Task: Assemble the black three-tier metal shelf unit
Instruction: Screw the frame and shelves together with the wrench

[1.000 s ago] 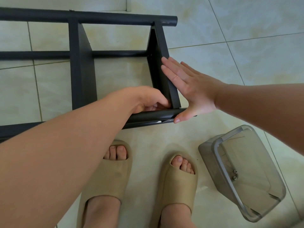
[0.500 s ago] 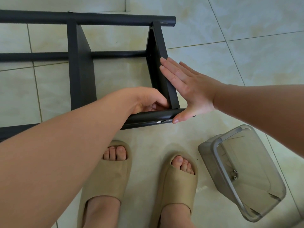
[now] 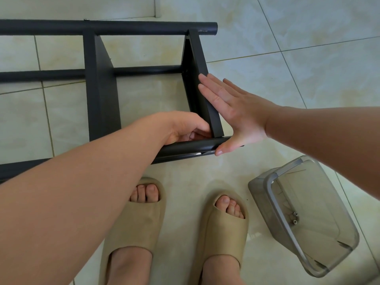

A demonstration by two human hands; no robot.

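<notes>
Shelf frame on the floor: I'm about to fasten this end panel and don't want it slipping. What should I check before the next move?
1. Bracing of the end panel: ok, the right hand lies flat against its outer face.
2. Far end of the panel meets the back tube: ok.
3. Screw at the near corner: cannot tell, the left hand covers it with curled fingers where the panel meets the front tube.
4. Spare hardware close by: ok, two small metal pieces lie in the clear box.
5. Standing room: ok, both slippers stand short of the front tube.
</notes>
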